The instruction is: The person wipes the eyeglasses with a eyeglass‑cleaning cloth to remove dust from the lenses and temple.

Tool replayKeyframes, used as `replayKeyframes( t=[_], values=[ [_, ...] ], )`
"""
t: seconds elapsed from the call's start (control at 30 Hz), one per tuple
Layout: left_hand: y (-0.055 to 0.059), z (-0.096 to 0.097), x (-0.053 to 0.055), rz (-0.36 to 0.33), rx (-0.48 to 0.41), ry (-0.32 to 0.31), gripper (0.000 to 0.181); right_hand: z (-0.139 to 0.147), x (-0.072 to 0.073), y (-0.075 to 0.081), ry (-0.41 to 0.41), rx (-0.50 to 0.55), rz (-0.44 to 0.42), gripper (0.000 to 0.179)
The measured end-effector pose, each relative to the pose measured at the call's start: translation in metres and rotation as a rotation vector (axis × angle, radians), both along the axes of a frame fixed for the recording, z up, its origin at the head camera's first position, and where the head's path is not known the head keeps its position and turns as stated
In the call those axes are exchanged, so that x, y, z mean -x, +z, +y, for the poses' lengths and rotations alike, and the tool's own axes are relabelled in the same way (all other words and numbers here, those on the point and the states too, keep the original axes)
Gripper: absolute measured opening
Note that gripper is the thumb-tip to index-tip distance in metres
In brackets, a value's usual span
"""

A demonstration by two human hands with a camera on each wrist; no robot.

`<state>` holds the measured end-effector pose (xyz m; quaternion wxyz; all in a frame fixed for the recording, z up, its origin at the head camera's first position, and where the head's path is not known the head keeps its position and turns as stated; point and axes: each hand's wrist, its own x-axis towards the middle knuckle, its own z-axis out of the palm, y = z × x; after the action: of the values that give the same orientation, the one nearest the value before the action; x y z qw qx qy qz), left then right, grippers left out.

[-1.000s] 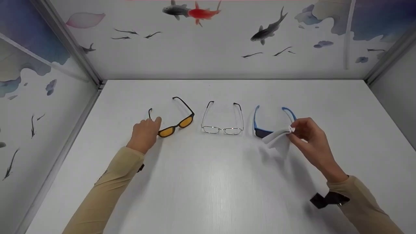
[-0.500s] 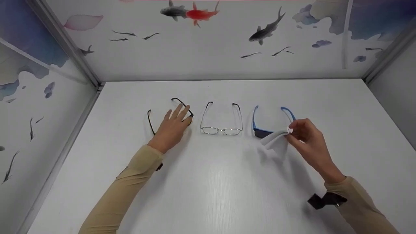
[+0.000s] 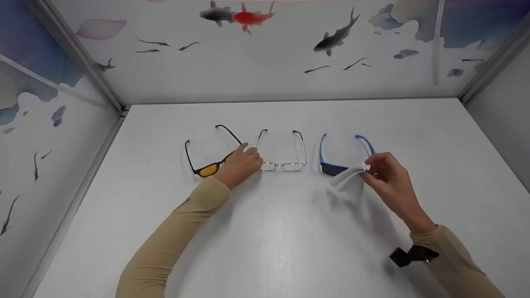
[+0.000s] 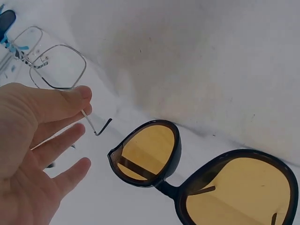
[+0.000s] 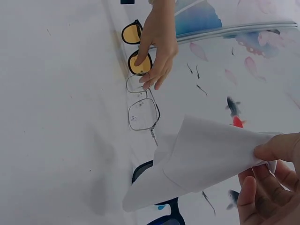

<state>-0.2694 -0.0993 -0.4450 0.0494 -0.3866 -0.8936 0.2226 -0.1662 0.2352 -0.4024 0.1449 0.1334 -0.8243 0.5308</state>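
Observation:
Wire-framed eyeglasses (image 3: 293, 167) with clear lenses stand at the middle of the row, temples pointing back. At their left hinge my left hand (image 3: 240, 164) has its thumb and index finger about the temple, the other fingers spread loosely in the left wrist view. This hand hides part of the black-framed glasses with yellow lenses (image 3: 208, 170) in the head view. My right hand (image 3: 387, 174) pinches one end of a white cloth (image 5: 201, 161), which hangs down before the blue sunglasses (image 3: 331, 169) and covers part of their dark lenses.
All the glasses lie on a white table (image 3: 265, 240). A back wall (image 3: 265, 62) printed with fish and a similar left wall (image 3: 37, 165) border it. A black wrist device (image 3: 414, 255) sits at the right sleeve.
My left hand has moved right, from the left end of the yellow-lensed glasses across them to the wire-framed eyeglasses. My right hand holds the cloth in almost the same place.

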Motion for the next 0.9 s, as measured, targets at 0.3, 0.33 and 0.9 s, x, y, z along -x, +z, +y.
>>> replayKeyframes(
  t=[0.3,0.33,0.9],
  values=[
    [0.003,0.006,0.004,-0.046,0.023,-0.028,0.023,-0.002,0.000,-0.004,-0.007,0.009,-0.014,0.025],
    [0.003,0.007,0.003,-0.072,-0.020,-0.022,0.022,-0.002,0.000,-0.004,-0.008,0.013,-0.016,0.025],
    [0.002,0.031,-0.011,-0.107,-0.244,0.019,0.012,0.005,0.016,-0.039,0.012,0.144,-0.054,0.029]
  ],
)
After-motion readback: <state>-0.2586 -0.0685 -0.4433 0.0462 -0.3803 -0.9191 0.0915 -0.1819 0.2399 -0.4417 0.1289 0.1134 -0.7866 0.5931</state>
